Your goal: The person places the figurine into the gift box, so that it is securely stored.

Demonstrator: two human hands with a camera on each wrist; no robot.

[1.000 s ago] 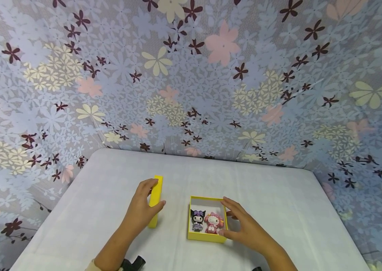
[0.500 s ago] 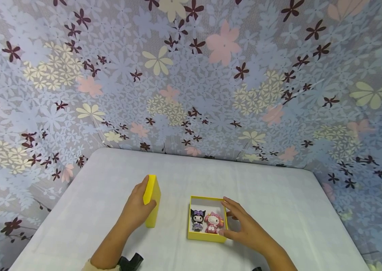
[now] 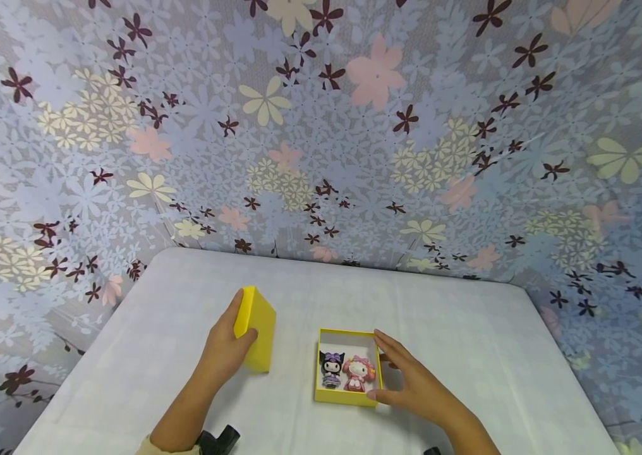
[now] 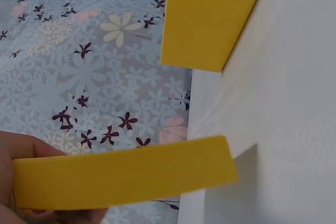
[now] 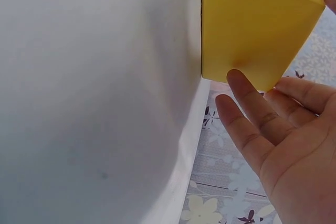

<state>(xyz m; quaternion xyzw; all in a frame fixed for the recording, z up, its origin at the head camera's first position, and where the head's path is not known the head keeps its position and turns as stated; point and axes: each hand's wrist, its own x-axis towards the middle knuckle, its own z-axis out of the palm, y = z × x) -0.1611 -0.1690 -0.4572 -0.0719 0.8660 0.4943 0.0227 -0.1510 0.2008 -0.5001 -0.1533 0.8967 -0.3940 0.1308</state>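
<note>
Two hands: left hand [image 3: 224,344] grips the tilted yellow lid [image 3: 257,328], right hand [image 3: 412,379] rests straight-fingered against the box [image 3: 346,397].

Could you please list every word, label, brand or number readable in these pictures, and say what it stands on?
None: no text can be read in any view.
The yellow lid in the left hand is plain on the sides that show.
The yellow box, touched by the right hand, shows no print.
The two figurines bear no legible marking.
The white table and the backdrop carry only a floral pattern.
</note>
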